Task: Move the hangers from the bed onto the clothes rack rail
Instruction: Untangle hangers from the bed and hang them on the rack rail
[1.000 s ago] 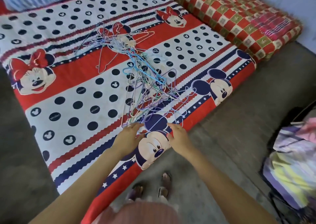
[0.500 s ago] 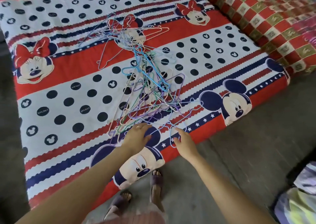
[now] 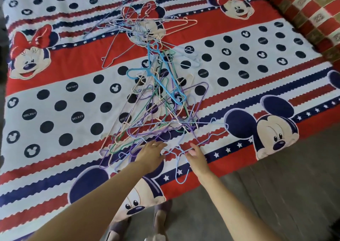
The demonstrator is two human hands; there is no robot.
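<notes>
A tangled pile of thin hangers (image 3: 158, 101) in purple, blue, green, pink and cream lies on the Mickey-print bed (image 3: 55, 97), stretching from the near edge toward the middle. My left hand (image 3: 150, 155) rests on the near end of the pile with fingers spread and the thumb apart. My right hand (image 3: 196, 158) is just to the right, fingertips and thumb curled onto the wire of a light blue hanger (image 3: 181, 174) whose hook points toward me. The clothes rack is not in view.
A red checked blanket (image 3: 312, 11) lies at the far right beside the bed. Grey floor (image 3: 266, 194) runs along the bed's near right edge. My feet in slippers (image 3: 160, 217) stand against the bed edge.
I have leaned closer to the bed, and both hands have reached forward onto the near end of the hanger pile. The clothes seen at the right have left the view.
</notes>
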